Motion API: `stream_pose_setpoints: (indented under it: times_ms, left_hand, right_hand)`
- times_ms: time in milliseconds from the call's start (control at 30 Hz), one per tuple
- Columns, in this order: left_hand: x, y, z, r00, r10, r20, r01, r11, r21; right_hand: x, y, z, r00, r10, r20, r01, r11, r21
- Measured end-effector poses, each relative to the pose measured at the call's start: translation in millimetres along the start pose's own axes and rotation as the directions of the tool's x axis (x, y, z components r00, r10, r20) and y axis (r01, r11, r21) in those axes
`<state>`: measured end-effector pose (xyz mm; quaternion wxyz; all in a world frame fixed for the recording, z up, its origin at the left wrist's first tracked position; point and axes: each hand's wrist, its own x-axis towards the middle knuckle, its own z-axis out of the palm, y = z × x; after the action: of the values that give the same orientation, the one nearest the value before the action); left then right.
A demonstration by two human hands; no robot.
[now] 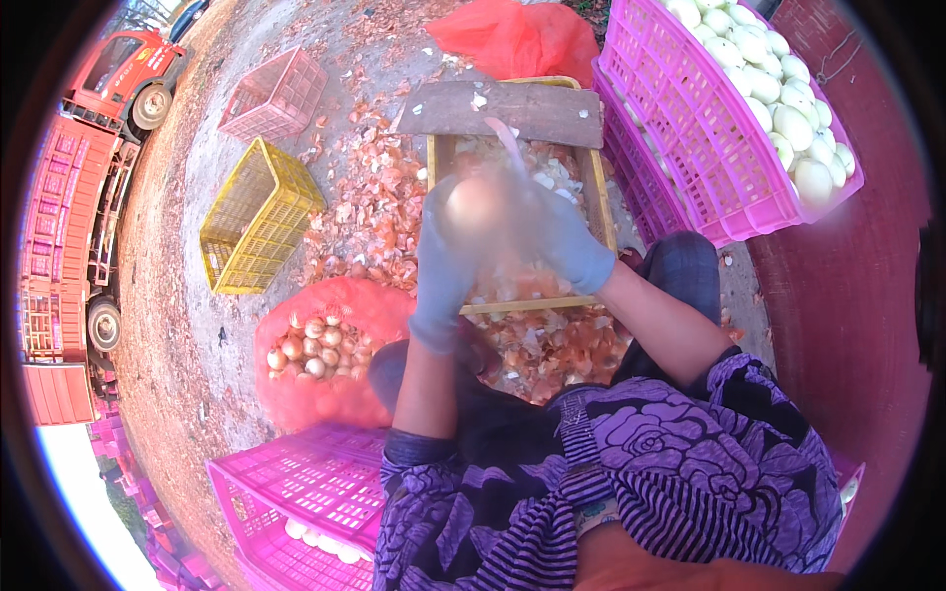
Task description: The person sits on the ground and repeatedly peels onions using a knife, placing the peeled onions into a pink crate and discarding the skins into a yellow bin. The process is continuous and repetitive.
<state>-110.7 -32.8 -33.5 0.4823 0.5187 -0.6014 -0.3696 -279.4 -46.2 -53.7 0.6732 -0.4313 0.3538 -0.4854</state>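
Note:
My gloved left hand [440,256] is closed on a pale peeled-looking onion [469,202] over a yellow crate [537,304] with loose skins inside. My gloved right hand [567,236] is closed beside the onion, its fingers and what they hold blurred by a hazy patch. A thin pale pinkish strip [505,136] sticks up above the hands; I cannot tell whether it is peel. A wooden board [443,108] lies across the crate's far end. At lower left a red mesh bag [276,394] holds several unpeeled onions [331,338].
Pink crates [660,98] of peeled onions stand at right, more [256,483] at lower left. A yellow crate [251,227], pale pink crate [271,94] and red sack [512,34] lie around scattered skins [370,197]. A red truck [69,246] stands far left, a red panel [847,325] at right.

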Motion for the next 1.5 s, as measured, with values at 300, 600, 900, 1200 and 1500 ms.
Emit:
stream_pose_setpoints:
  times_ms: [300,600,900,1200,1500]
  left_hand:
    - [6.7,-33.9,2.8,0.973,-0.168,0.158,0.230,0.714,-0.661]
    - [-4.6,-50.7,24.4,0.998,0.064,-0.012,-0.065,0.997,-0.051]
    - [-13.0,-50.7,34.0,0.979,0.097,-0.182,-0.053,0.971,0.233]
    - [-21.7,-43.0,35.4,0.917,-0.304,-0.257,0.276,0.951,-0.140]
    - [-16.0,-63.9,18.3,0.967,-0.104,-0.231,0.090,0.994,-0.069]
  right_hand:
    - [8.0,54.2,-31.6,0.891,-0.359,0.277,0.433,0.495,-0.753]
    - [2.6,72.3,-27.0,0.955,-0.217,0.202,0.286,0.495,-0.820]
    - [-5.4,88.3,-26.1,0.951,-0.248,0.182,0.294,0.558,-0.776]
    - [-7.5,74.0,-17.7,0.986,0.046,0.163,0.059,0.809,-0.585]
    - [-1.9,106.3,-24.2,0.981,0.059,0.183,0.115,0.582,-0.805]
